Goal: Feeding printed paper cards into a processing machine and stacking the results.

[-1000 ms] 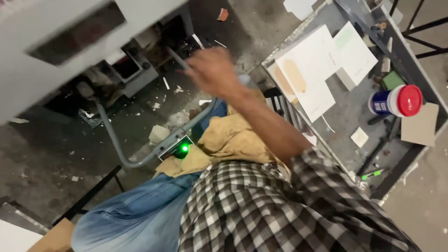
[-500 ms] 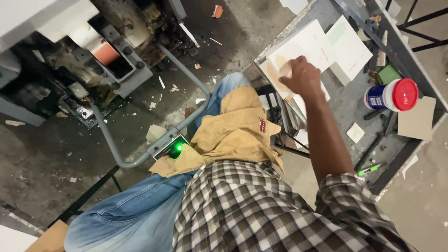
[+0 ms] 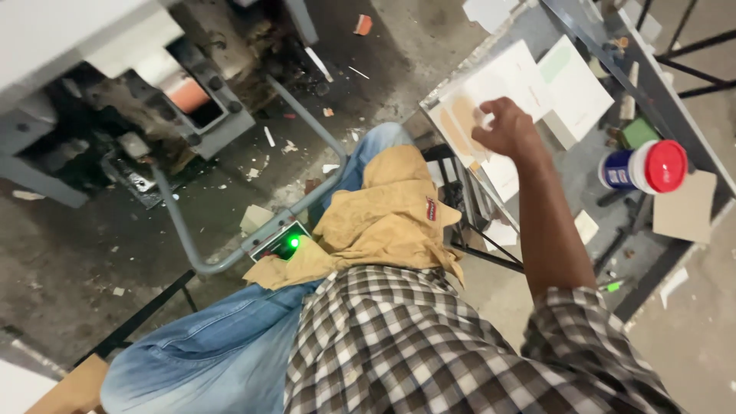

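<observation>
Right hand (image 3: 510, 130): over the stack of pale card sheets (image 3: 491, 100) on the grey worktop (image 3: 583, 176), fingers loosely curled, grip pinching nothing. Step judged: reaching for the top sheet; next calls for pinching one edge. Left hand: unseen. Nearby: red-capped can (image 3: 644, 167), tan cloth (image 3: 387, 218) on lap.

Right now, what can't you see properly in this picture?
Head view:
- Left hand: not in the picture at all.
- Right hand: the fingers blur over the pale card sheets, so touching or gripping is unclear.
- Jar with red lid: its label is too small.
- Grey machine: cut off by the top-left edge.
</observation>
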